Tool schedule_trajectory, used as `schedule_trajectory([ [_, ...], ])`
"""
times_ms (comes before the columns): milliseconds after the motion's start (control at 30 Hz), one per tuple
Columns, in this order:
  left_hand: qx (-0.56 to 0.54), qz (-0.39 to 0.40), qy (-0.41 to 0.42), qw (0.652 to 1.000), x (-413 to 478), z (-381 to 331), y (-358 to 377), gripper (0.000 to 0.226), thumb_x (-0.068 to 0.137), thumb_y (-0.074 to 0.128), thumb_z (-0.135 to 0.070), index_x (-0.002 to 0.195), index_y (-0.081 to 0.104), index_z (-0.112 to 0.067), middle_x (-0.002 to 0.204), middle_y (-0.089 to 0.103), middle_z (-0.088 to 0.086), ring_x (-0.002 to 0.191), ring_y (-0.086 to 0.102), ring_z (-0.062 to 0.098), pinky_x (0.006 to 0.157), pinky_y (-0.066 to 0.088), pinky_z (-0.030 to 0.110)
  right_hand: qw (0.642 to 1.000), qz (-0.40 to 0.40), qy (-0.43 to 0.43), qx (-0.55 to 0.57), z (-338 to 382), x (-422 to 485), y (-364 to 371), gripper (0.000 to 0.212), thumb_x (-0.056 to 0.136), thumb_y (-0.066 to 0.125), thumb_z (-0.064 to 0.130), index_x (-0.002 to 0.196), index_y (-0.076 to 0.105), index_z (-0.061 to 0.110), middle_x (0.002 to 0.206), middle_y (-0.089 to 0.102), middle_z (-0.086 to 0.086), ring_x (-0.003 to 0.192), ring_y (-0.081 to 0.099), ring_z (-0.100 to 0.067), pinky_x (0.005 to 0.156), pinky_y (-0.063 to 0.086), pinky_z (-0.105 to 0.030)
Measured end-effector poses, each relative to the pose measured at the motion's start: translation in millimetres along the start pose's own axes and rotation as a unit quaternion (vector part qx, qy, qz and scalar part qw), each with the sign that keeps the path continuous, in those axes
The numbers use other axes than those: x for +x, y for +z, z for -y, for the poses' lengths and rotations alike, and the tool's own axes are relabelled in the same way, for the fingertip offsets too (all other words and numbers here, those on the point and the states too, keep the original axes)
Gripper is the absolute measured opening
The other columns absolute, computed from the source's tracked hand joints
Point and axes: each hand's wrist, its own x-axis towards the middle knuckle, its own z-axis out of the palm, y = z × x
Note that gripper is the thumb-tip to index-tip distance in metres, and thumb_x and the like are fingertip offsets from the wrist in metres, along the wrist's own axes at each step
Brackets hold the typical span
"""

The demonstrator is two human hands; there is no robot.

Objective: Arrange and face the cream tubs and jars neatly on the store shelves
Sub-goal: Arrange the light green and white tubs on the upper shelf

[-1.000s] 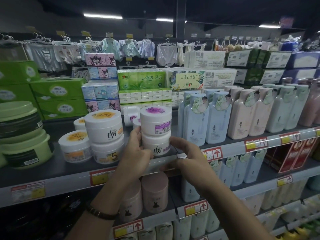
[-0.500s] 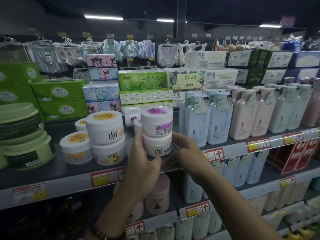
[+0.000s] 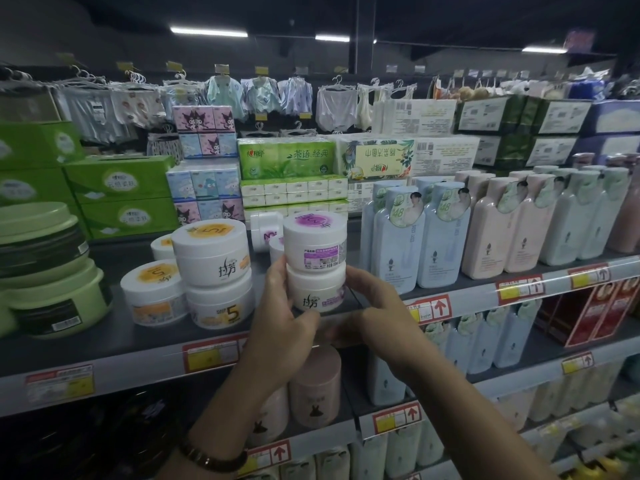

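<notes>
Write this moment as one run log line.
left hand: grips lower purple tub; right hand: grips same tub; upper purple tub: stacked on it

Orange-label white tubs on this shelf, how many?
4: top tub stacked on bottom tub, front-left tub beside them, rear tub partly hidden behind. More may be hidden.

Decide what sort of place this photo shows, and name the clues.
Most likely a supermarket or general store aisle: red-and-yellow price tags on the shelf rails, rows of identical pale blue bottles, and stacked tissue packs behind.
</notes>
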Motion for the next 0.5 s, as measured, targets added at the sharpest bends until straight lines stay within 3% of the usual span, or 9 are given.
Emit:
schedule_trajectory([
  [167,0.007,-0.006,-0.011,1.000,4.4,2.3,-2.3,0.089,0.085,0.058,0.022,0.132,0.040,-0.051,0.105,0.068,-0.039,0.093,0.066,-0.014,0.076,0.057,0.014,1.000,0.006,-0.003,-0.017,1.2,-4.5,0.5,0.082,0.084,0.057,-0.024,0.141,0.059,0.034,0.114,0.072,0.022,0.093,0.078,-0.014,0.076,0.068,-0.047],
  [300,-0.003,-0.015,-0.018,1.000,5.6,-0.5,-1.8,0.086,0.086,0.058,0.021,0.139,0.038,-0.044,0.112,0.067,-0.024,0.091,0.067,-0.013,0.073,0.056,0.013,1.000,0.008,-0.005,-0.012,0.4,-7.3,1.6,0.080,0.082,0.056,-0.024,0.137,0.062,0.034,0.103,0.077,0.020,0.090,0.079,-0.028,0.074,0.068,-0.049],
  [500,-0.012,-0.013,-0.033,0.999,7.8,-0.1,-4.8,0.089,0.085,0.057,0.021,0.148,0.037,-0.038,0.120,0.066,-0.025,0.107,0.065,-0.012,0.081,0.054,0.016,1.000,0.009,-0.006,-0.004,-2.6,-7.1,3.8,0.082,0.082,0.054,-0.024,0.146,0.059,0.027,0.106,0.077,0.016,0.088,0.078,-0.028,0.072,0.068,-0.047],
])
